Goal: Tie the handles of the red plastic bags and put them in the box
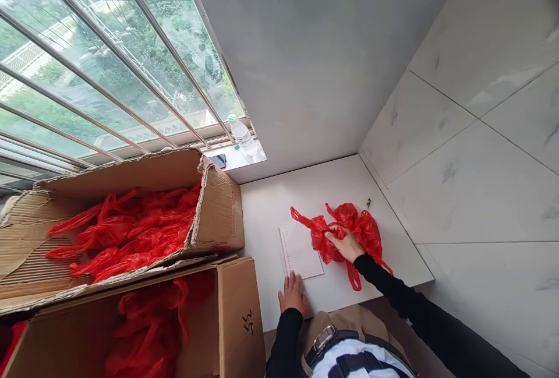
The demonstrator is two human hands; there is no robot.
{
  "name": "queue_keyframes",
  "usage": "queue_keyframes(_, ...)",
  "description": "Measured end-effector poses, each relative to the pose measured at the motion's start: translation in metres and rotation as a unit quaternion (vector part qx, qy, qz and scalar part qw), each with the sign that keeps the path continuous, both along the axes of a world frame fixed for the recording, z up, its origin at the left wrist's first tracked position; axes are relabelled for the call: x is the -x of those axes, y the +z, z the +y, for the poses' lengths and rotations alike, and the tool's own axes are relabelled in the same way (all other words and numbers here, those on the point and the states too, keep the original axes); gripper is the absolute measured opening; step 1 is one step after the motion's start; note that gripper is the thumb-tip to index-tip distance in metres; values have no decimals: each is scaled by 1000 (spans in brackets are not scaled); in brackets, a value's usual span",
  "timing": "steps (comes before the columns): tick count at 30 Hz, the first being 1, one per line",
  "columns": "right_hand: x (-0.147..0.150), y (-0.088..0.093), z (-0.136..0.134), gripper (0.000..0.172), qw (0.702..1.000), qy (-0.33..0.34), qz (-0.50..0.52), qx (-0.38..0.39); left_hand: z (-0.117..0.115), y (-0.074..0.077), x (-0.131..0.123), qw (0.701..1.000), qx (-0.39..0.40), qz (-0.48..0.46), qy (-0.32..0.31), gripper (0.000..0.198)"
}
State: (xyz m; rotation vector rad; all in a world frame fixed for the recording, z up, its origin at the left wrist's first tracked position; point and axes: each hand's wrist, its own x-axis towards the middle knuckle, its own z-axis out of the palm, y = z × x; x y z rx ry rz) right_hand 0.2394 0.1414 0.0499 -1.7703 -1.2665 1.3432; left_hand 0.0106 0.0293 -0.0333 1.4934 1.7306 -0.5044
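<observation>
A crumpled red plastic bag lies on the white counter, partly over a white sheet of paper. My right hand rests on the bag with its fingers closed on the red plastic near the bag's middle. My left hand lies flat on the counter near the front edge, fingers spread, just below the paper and holding nothing. Both arms wear black sleeves.
Two open cardboard boxes stand at the left: the upper box and the lower box, both holding several red plastic bags. A water bottle and a dark phone sit on the window sill. Marble-tiled wall at right.
</observation>
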Motion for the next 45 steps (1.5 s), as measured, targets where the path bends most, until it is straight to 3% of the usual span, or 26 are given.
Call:
queue_keyframes(4,-1,-18,15,32,999,7,-23,21,11,-2,-2,998,-35,-24,52,54)
queue_keyframes(9,-8,-40,7,33,995,20,-69,64,31,-5,-3,984,-87,-88,130,45)
queue_keyframes(13,-6,-41,4,56,994,-5,-96,50,40,-6,-8,964,-116,-148,189,41)
queue_keyframes(17,7,-42,21,68,992,-22,-122,1,43,-2,-19,940,-125,-204,243,37)
queue_keyframes(19,15,-45,32,59,992,-12,-123,-5,46,2,-24,927,-124,-231,269,36)
queue_keyframes(21,21,-46,39,38,993,6,-115,-7,51,8,-26,911,-125,-258,295,37)
queue_keyframes(24,26,-36,35,20,995,37,-91,-27,65,19,-23,887,-121,-287,342,43)
queue_keyframes(31,25,16,-20,22,986,147,-19,-69,99,44,-15,850,-40,-316,420,77)
queue_keyframes(38,32,35,-60,18,975,213,6,-59,83,49,-46,873,35,-309,377,54)
queue_keyframes(43,36,43,-72,16,968,242,4,-70,70,55,-52,889,91,-294,338,53)
queue_keyframes(45,36,46,-76,17,962,260,3,-78,70,56,-53,896,80,-288,327,46)
